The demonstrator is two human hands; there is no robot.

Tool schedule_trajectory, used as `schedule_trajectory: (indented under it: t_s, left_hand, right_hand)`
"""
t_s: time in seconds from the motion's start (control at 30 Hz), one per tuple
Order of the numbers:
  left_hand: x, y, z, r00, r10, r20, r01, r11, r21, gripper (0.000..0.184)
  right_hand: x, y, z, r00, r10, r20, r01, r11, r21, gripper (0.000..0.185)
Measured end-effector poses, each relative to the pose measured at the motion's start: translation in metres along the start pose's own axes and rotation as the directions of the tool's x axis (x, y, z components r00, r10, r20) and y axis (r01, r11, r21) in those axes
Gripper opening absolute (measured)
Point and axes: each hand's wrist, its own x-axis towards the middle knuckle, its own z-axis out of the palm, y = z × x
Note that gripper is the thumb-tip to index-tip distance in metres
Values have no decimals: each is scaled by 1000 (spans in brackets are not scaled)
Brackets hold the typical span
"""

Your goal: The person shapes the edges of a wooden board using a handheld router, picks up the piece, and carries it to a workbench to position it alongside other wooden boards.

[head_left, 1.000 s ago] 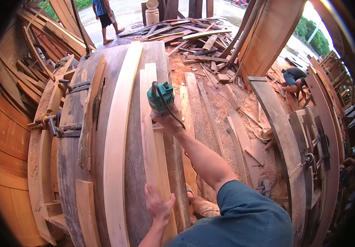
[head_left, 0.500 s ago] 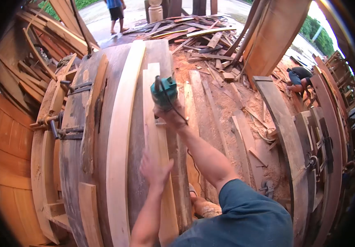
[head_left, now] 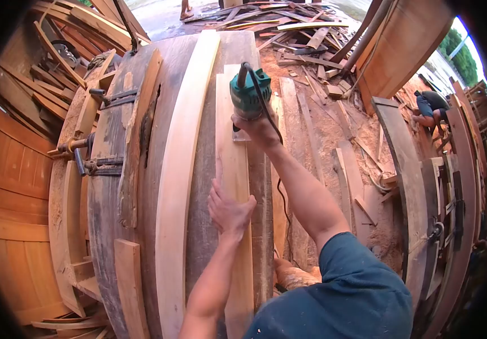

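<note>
My right hand (head_left: 259,129) is closed around a green trim router (head_left: 249,93), which stands upright on a pale wooden board (head_left: 235,169). A clear base plate (head_left: 240,136) shows under it, and a black cord (head_left: 268,116) runs back from its top past my wrist. Nearer to me, my left hand (head_left: 231,213) lies across the same board, fingers stretched toward its left edge and thumb spread to the right. To the left, a second, longer pale board (head_left: 184,152) lies lengthwise on the dark worn workbench (head_left: 198,226).
Clamps (head_left: 85,164) stick out at the bench's left side. Scrap wood (head_left: 311,37) is heaped beyond the bench; sawdust and offcuts cover the floor at right. A big plank (head_left: 401,56) leans at the back right. Another person (head_left: 433,107) bends down at far right.
My view has shifted, so bench and boards appear further right. The router sits a little higher in view. My left hand is slightly further forward on the board.
</note>
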Motion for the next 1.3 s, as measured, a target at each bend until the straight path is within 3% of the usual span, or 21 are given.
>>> schedule_trajectory:
  t_s: [0.27, 0.37, 0.53, 0.67, 0.77, 0.8, 0.9, 1.07, 1.17, 1.3]
  left_hand:
    - [2, 7, -7, 998, -41, 58, 41, 999, -5, 106]
    - [3, 5, -4, 999, -23, 38, 22, 1000, 21, 110]
    - [5, 7, -9, 996, -42, 75, 41, 999, 18, 107]
    - [5, 9, -11, 992, -62, 106, 62, 998, 5, 106]
    - [6, 11, -15, 991, -67, 113, 69, 998, -14, 107]
    - [6, 10, -14, 992, -65, 111, 66, 998, -11, 107]
    - [5, 7, -11, 991, -65, 115, 67, 998, -10, 108]
    - [6, 8, -12, 989, -76, 129, 79, 997, -17, 109]
    - [7, 10, -15, 988, -76, 132, 77, 997, -8, 109]
    - [8, 13, -16, 987, -83, 137, 81, 996, 22, 110]
  right_hand:
    - [51, 39, 1, 995, -93, 36, 91, 995, 47, 48]
    - [68, 51, 2, 999, -33, 20, 32, 999, 43, 51]
    - [88, 53, 6, 997, -71, -15, 72, 994, 85, 52]
    - [115, 73, 3, 997, -80, -8, 79, 995, -55, 55]
    - [124, 65, 3, 999, -29, 40, 27, 998, 49, 55]
    - [128, 64, 4, 999, -43, 9, 44, 999, -32, 49]
    - [134, 57, 6, 994, -105, 20, 103, 992, 66, 51]
    - [157, 56, 7, 985, -167, 37, 167, 986, 17, 55]
    - [168, 57, 8, 986, -163, 46, 163, 987, -2, 42]
    - [179, 48, 10, 997, -53, 52, 56, 997, -51, 42]
